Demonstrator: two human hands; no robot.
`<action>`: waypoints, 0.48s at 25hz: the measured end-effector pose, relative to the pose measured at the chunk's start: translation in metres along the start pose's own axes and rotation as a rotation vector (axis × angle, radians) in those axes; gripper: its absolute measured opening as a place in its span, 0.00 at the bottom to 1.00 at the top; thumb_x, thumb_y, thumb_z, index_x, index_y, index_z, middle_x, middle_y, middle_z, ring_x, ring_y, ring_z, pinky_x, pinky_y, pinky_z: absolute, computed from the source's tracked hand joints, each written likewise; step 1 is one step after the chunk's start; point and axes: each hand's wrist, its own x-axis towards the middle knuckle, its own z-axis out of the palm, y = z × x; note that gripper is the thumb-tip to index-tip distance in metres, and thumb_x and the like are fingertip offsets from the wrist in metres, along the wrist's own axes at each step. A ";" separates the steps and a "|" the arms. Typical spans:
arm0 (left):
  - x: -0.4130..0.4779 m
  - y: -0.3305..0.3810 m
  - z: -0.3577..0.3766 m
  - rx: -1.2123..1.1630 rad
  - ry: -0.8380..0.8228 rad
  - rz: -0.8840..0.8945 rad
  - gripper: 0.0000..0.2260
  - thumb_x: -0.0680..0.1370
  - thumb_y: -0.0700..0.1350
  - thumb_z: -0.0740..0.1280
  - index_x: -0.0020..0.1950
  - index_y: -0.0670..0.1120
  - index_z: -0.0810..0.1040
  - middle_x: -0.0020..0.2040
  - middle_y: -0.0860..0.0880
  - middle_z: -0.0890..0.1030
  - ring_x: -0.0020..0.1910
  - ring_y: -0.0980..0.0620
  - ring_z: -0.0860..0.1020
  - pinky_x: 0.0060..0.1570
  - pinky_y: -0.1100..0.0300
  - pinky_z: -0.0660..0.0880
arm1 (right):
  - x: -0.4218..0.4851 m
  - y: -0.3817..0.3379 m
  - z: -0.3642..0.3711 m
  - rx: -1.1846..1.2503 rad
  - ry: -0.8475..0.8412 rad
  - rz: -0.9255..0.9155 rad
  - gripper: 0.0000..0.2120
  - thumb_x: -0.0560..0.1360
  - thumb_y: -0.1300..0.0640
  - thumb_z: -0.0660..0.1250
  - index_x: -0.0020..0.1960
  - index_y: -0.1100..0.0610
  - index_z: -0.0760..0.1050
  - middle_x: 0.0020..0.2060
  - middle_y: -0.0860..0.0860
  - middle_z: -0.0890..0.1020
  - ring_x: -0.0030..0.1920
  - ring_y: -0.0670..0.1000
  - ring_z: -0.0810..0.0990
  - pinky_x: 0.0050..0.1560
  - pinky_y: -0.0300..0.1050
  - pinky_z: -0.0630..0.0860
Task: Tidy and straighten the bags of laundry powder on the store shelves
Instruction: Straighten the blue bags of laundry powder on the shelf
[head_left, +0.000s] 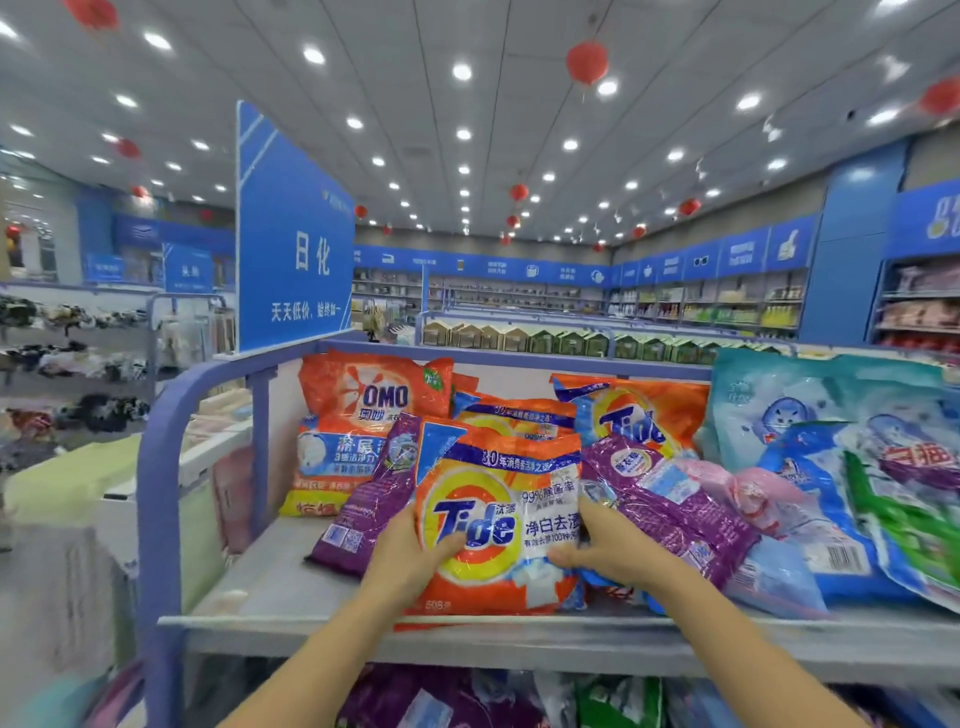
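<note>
Head view: both hands hold the front Tide bag, which lies tilted at the front edge of the top shelf, its bottom just over the lip. Left hand grips the bag's left side, thumb on the printed face. Right hand grips its right side, fingers curled round the edge. Left purple bag leans against it. Right purple bag lies touching its other side. Toward the back edge, the OMO bag stands near the left corner and the rear Tide bag stands mid-shelf. Pale blue bags and a green bag are piled at the right end. A blue sign rises above the back left corner.
</note>
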 end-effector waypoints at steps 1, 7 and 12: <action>0.000 0.002 -0.002 0.000 -0.006 0.001 0.14 0.71 0.46 0.73 0.53 0.53 0.73 0.47 0.55 0.80 0.50 0.53 0.80 0.55 0.54 0.76 | -0.002 -0.002 0.001 0.003 0.034 -0.013 0.13 0.72 0.57 0.71 0.52 0.49 0.69 0.45 0.41 0.78 0.46 0.43 0.78 0.45 0.31 0.74; 0.002 -0.006 -0.007 0.065 -0.049 0.017 0.18 0.71 0.50 0.73 0.58 0.52 0.73 0.52 0.54 0.81 0.52 0.53 0.79 0.56 0.53 0.75 | -0.008 -0.003 0.012 -0.071 0.135 -0.027 0.12 0.72 0.53 0.72 0.48 0.48 0.68 0.44 0.43 0.77 0.44 0.43 0.77 0.46 0.41 0.76; 0.004 -0.013 -0.009 0.097 0.017 0.014 0.12 0.70 0.47 0.75 0.50 0.52 0.76 0.46 0.52 0.82 0.48 0.51 0.81 0.52 0.51 0.77 | -0.023 -0.006 -0.006 -0.198 0.349 -0.075 0.25 0.73 0.49 0.69 0.67 0.54 0.69 0.58 0.49 0.78 0.59 0.49 0.74 0.60 0.45 0.71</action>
